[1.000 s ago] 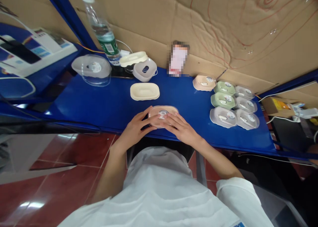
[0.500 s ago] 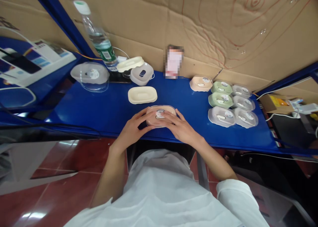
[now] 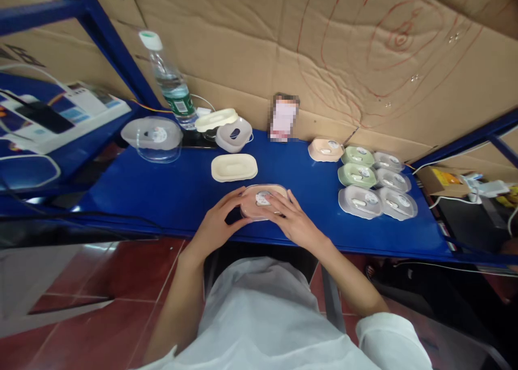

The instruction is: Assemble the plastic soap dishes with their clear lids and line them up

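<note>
A pink box with a clear lid and a round label (image 3: 251, 200) lies at the front edge of the blue table. My left hand (image 3: 220, 216) grips its left end between thumb and fingers. Over its right side lies my right hand (image 3: 294, 219), fingers spread on the lid and round the right end. Just behind the box is a cream oval tray (image 3: 233, 167). Farther back, a second cream piece (image 3: 216, 120) leans on a pale grey bowl (image 3: 234, 135). At the left sits a large clear container with a label (image 3: 151, 135).
Several lidded boxes, green (image 3: 356, 176) and grey (image 3: 360, 201), stand in rows at the right, with a peach one (image 3: 325, 150) behind. A water bottle (image 3: 174, 89) and a phone (image 3: 283, 117) stand against the cardboard (image 3: 243, 46).
The view has tilted, so the table things appear lower. The fingers of my left hand have drawn back from the lid to the left end of the pink box, leaving more of it visible.
</note>
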The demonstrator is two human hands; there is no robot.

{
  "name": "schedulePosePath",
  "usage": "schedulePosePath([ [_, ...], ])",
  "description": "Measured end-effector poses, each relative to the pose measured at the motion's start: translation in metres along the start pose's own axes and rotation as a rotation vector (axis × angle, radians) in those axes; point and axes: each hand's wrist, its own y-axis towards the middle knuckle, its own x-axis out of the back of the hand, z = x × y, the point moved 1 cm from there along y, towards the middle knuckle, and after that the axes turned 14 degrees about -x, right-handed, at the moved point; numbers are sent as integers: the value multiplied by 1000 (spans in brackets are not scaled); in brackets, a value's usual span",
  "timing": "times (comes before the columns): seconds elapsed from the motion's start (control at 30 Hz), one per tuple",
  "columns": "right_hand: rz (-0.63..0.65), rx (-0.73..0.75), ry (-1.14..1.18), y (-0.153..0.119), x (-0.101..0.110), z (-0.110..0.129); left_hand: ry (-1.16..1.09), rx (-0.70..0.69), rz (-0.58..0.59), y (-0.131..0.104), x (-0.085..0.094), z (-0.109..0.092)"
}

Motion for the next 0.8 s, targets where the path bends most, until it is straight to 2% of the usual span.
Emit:
schedulePosePath([
  [0.13, -22, -21, -41, -7, 2, 0, 16, 28, 32, -1, -2, -3],
  [0.2, -25, -60, -61, -16, 9, -9, 1, 41, 13, -3, -3, -5],
  [0.37, -51, -295, -152, -33, 36, -61, 11, 37, -34, -2, -3, -12],
  [0.43, -111, -414, -204, -31, 46, -82, 67, 18, -42, 1, -2, -15],
  [0.5, -166, -494, -219, -23, 50, -93, 134, -5, -82, 4, 1, -15],
  [0.63, -164, -499, -202, -4, 46, -85, 331, -2, -192, 7, 12, -7],
  [0.8, -113, -369, -210, 16, 34, -68, 492, 15, -218, 18, 35, 8],
])
